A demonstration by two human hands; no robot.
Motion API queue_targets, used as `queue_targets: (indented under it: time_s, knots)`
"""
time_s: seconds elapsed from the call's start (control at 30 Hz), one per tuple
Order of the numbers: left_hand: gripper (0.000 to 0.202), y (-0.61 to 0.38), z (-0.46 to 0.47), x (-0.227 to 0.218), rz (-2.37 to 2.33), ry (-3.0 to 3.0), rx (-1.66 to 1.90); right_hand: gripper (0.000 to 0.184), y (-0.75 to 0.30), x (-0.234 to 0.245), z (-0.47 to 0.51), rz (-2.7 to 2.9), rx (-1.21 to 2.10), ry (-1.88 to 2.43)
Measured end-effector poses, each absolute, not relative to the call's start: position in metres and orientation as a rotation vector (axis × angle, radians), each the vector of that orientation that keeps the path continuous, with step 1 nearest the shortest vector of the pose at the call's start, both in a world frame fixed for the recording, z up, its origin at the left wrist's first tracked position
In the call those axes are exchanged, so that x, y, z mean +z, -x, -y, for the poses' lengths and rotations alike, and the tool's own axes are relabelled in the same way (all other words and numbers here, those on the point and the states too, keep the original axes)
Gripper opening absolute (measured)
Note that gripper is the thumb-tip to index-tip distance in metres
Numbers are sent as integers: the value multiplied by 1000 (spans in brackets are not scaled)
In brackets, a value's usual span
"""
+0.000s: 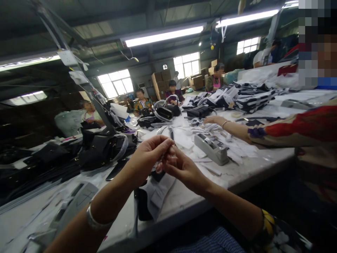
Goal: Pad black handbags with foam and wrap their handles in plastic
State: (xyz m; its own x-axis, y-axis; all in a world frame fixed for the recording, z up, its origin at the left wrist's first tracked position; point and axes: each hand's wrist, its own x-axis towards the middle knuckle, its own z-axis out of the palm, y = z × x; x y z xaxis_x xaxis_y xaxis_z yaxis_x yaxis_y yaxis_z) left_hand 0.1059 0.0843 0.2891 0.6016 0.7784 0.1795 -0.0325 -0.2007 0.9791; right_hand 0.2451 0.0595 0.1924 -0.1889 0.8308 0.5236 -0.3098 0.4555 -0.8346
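My left hand [147,154] and my right hand [180,167] meet above the near edge of the white worktable [252,168]. Both are pinched together on something small and pale that I cannot make out. A bracelet sits on my left wrist. Below the hands lies a black strap piece wrapped in white paper [152,196]. A grey tape dispenser [212,149] stands just right of my right hand.
A co-worker's arm in a red patterned sleeve [289,130] reaches across the table from the right. Black bags [102,151] pile at the left, more wrapped pieces [247,98] at the back right. Several people sit at the far end. A second dispenser [68,207] lies near left.
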Motion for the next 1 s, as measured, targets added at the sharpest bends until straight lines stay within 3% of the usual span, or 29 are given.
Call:
queue_targets:
  time_s: [0.1,0.17,0.43,0.67,1.0]
  knots:
    - [20,-89,-84,290,-668,-1664,873,37,-241,187,-63,1275,1199,476]
    - [21,-71,-86,286,-720,-1703,868,26,-245,181,-65,1214,1197,512]
    - [37,14,-119,226,-1139,-1522,1198,29,-235,163,-76,1509,1087,1015]
    - [35,27,-138,185,-1029,-1672,640,31,-203,149,-91,1609,906,1120]
    - [25,18,-141,175,-857,-1537,651,42,-187,150,-95,1534,1122,1018]
